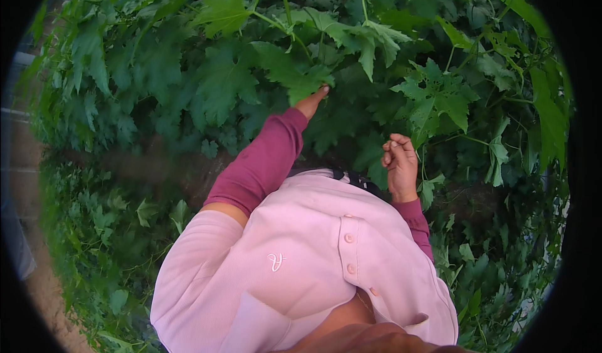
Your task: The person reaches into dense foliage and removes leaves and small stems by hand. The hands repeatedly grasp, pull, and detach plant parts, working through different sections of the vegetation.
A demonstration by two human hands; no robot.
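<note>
My left hand reaches forward into the leafy plants, in a maroon arm sleeve. A broad lobed leaf covers much of that hand, and a fingertip shows at the leaf's edge. Whether the hidden fingers grip anything cannot be seen. To the right, my right hand is raised in front of my body with its fingers curled in towards the thumb. No object shows in it. Just above it hangs a lobed leaf full of holes.
Dense climbing foliage rises in front, with stems at the top. Lower plants grow at my left side, and more foliage at my right. Bare soil and a pale sheet lie at the far left.
</note>
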